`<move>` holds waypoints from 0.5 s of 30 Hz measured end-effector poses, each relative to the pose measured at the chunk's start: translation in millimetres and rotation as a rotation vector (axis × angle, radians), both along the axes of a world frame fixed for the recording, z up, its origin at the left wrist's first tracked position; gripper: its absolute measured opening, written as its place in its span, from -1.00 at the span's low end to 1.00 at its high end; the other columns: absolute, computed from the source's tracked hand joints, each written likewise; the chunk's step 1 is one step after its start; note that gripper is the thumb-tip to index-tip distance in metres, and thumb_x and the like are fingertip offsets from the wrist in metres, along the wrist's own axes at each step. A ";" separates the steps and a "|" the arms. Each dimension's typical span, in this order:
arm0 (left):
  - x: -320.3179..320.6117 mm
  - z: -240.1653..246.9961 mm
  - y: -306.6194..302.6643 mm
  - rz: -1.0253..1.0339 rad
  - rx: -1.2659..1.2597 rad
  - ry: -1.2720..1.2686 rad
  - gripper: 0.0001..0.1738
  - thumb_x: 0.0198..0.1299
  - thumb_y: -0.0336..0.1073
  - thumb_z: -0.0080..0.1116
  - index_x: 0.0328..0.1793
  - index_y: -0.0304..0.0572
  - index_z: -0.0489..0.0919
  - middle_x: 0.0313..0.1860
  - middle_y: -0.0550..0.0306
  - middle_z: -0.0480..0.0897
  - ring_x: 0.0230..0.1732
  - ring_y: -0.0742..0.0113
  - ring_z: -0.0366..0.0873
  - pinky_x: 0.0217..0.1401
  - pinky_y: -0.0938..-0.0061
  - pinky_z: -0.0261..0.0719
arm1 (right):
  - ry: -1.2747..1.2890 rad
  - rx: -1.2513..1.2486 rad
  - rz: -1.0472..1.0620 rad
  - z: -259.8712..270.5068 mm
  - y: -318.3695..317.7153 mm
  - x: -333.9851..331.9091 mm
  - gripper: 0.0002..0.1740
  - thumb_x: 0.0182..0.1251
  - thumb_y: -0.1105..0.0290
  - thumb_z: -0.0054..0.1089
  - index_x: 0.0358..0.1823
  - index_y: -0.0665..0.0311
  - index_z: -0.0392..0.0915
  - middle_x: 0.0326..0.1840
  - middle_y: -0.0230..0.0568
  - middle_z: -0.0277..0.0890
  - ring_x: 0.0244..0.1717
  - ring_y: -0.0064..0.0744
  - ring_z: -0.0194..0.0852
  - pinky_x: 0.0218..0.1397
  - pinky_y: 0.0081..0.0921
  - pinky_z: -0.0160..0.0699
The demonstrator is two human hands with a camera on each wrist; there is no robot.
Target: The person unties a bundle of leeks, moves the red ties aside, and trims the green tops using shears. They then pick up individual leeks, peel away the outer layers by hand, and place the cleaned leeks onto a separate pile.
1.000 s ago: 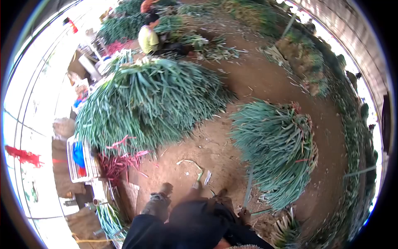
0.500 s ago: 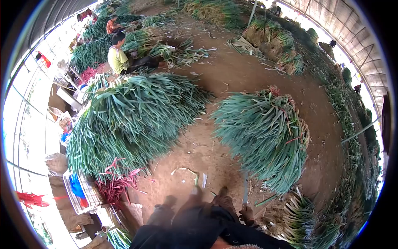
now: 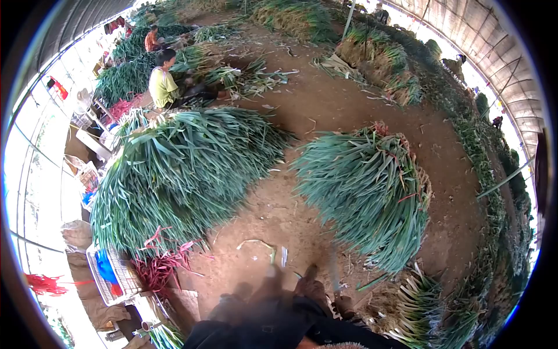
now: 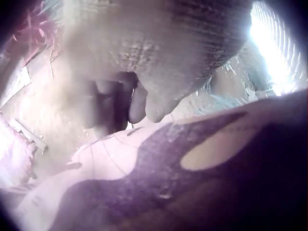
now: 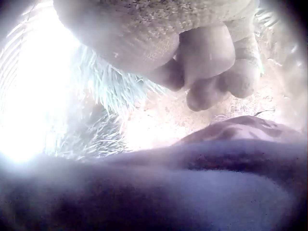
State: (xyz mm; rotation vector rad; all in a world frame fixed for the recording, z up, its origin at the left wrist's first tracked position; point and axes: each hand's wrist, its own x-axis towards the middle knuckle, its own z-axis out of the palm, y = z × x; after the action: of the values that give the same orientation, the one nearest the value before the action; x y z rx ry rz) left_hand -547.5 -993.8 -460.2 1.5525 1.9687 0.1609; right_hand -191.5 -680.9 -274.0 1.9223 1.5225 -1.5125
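Note:
In the head view, the gloved left hand (image 3: 228, 303) hangs blurred at the person's side. The left wrist view shows the left hand (image 4: 154, 53) with loosely curled fingers and nothing visible in them. On the other side, the right hand (image 3: 344, 303) grips a long, narrow, greyish strip (image 3: 335, 269) that points forward and looks faint and blurred. The right wrist view shows the gloved right hand (image 5: 168, 43) with curled fingers; the strip cannot be made out there. A green-leaved bundle pile (image 3: 369, 195) lies ahead on the right.
A larger leafy pile (image 3: 180, 171) lies on the left, beside pink strips (image 3: 160, 267) and a white crate (image 3: 120, 276). A person in yellow (image 3: 163, 84) sits behind it. White-stemmed stalks (image 3: 418, 305) lie at lower right. Brown ground (image 3: 276, 212) runs between the piles.
The view has tilted up and shifted, showing more of the far area. The strip in the right hand has become fainter. The left hand has dropped lower in the view.

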 end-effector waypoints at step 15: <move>-6.6 7.0 16.5 0.041 -0.117 0.109 -0.86 0.01 -0.19 0.36 -0.39 0.00 0.66 -0.37 0.15 0.70 -0.23 0.08 0.69 -0.25 0.20 0.65 | 0.060 0.003 0.000 -35.8 -3.3 11.7 -0.24 0.48 -0.24 -0.05 -0.28 0.49 0.63 -0.49 -0.13 0.62 -0.65 -0.32 0.56 -0.63 -0.34 0.46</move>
State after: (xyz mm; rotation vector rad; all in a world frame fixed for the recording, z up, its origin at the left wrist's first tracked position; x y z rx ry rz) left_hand -554.1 -977.3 -453.2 1.4742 2.0570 -0.0227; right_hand -179.8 -684.2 -309.8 1.8945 1.5510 -1.5817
